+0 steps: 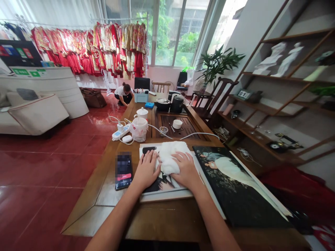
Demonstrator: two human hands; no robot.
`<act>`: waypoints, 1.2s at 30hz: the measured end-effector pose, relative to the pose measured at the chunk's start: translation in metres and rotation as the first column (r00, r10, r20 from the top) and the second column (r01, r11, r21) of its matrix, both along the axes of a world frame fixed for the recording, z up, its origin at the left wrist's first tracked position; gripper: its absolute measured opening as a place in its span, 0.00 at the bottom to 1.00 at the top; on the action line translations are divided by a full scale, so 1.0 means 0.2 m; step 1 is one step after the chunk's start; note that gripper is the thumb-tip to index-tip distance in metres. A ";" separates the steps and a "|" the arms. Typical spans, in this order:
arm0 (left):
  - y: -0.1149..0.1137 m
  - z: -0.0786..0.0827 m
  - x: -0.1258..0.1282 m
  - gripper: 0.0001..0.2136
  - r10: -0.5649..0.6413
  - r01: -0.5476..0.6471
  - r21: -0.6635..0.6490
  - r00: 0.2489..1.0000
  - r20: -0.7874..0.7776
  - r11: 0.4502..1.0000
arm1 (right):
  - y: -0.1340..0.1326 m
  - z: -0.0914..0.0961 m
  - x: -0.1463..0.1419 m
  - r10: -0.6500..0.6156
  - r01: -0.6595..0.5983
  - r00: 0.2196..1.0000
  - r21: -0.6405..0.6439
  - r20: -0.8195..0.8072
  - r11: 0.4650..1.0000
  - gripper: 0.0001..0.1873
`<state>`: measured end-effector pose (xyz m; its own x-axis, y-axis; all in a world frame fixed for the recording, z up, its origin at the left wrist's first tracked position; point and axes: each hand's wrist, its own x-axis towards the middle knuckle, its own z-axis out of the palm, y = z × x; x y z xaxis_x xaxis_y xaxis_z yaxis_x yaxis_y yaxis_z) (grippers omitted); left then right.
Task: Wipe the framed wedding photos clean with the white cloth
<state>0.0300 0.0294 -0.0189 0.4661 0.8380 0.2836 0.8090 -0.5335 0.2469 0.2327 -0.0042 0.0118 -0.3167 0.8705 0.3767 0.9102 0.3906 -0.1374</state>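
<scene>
A white-framed photo panel (167,195) lies flat on the wooden table (117,195) in front of me. My left hand (146,170) rests flat on its left part with the fingers spread, holding nothing. My right hand (186,170) presses down on a white cloth (170,157) that lies bunched on the panel's surface. A larger dark photo panel (235,188) with a figure in a white dress lies to the right, partly under the first.
A phone (124,170) lies left of the panel. Behind stand a white kettle (139,129), a teapot (141,113), a power strip (120,132) with cables, a small bowl (177,123) and dark kettles (177,103). Shelves (274,104) stand right; a person (124,93) crouches far back.
</scene>
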 end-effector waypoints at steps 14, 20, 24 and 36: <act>-0.01 0.01 0.00 0.26 0.009 -0.009 0.013 1.000 0.002 1.000 | -0.30 -0.08 0.06 0.060 -0.060 0.998 0.015 0.028 0.998 0.30; 0.00 0.01 0.00 0.25 0.005 -0.005 0.010 1.000 0.002 1.000 | -0.06 -0.06 0.10 0.007 -0.007 1.000 0.023 -0.007 1.000 0.28; 0.00 0.01 0.00 0.25 0.006 -0.006 0.008 1.000 0.003 1.000 | 0.06 -0.05 0.11 -0.061 0.061 0.998 0.048 -0.014 0.997 0.27; 0.00 0.01 0.01 0.26 0.008 -0.008 0.005 1.000 -0.019 1.000 | -0.23 -0.08 0.10 -0.028 0.026 0.999 0.042 0.037 0.999 0.31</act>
<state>0.0312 0.0285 -0.0174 0.4646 0.8405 0.2786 0.8177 -0.5280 0.2292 0.2521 -0.0495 -0.0044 -0.3078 0.8629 0.4007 0.9247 0.3705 -0.0875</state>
